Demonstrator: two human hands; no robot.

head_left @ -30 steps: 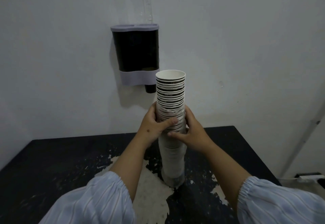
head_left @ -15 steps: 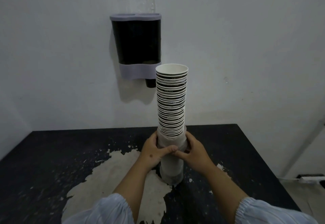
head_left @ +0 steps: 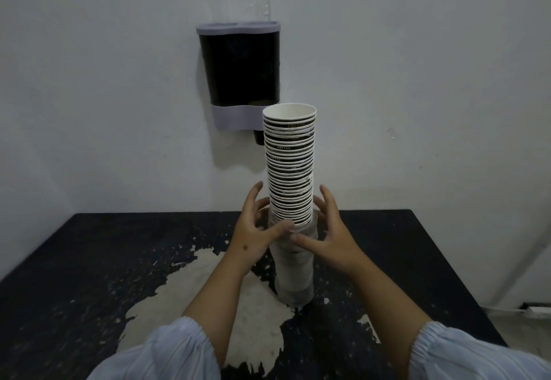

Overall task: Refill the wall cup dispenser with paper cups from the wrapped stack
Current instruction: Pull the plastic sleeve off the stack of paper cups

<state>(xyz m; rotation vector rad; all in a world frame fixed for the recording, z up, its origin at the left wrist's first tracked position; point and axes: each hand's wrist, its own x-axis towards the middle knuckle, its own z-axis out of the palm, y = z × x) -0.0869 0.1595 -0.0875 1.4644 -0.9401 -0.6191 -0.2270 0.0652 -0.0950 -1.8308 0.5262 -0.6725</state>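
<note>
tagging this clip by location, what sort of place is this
Probably a plain break or drinks corner: a cup dispenser fixed to a bare wall, and a cup stack standing on a worn black table.

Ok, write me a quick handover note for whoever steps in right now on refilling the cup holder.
Left hand: open, fingers spread, thumb touching the cup stack at the edge of the wrapper.
Right hand: open, cupped beside the stack, no firm grip visible.
Stack stands upright on the table; its upper part is bare, the lower part sits in the pushed-down wrapper.
Dispenser hangs on the wall behind the stack, lid on, looks nearly empty; one cup pokes out below.
Done: top of stack unwrapped.
Left: lift bare cups off, open the dispenser, load them.
</note>
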